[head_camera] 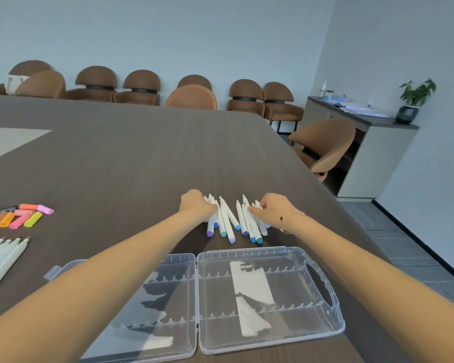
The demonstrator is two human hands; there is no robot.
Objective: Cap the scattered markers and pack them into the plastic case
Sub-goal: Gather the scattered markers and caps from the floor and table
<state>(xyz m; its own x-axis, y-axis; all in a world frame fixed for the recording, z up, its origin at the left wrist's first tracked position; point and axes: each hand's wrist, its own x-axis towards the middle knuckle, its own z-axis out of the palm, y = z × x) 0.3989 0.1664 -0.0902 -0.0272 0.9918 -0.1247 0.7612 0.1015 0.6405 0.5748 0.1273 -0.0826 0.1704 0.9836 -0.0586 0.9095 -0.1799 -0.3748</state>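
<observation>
The plastic case [270, 297] lies open and flat on the dark wood-grain worktop [121, 153], both clear halves up and no markers in them, so it looks ready to be filled. Just beyond the case, a fan of white markers with blue, purple and teal ends [233, 221] lies between the two hands. The left hand [195, 205] curls its fingers against the fan's left edge and the right hand [269, 209], a thin bracelet at its wrist, curls over the right edge; they seem to be bunching the markers into one bundle for carrying to the case, though whether either hand truly grips a marker I cannot tell. Well to the left of the case lie loose caps in orange, pink, red and yellow [19, 216], and nearer than those a row of uncapped white markers [3, 255], probably waiting for those caps. Far beyond the case, brown chairs [142, 87] line a pale wall; to its far right stands a low cabinet [372, 142] with papers and a potted plant [414, 100]
</observation>
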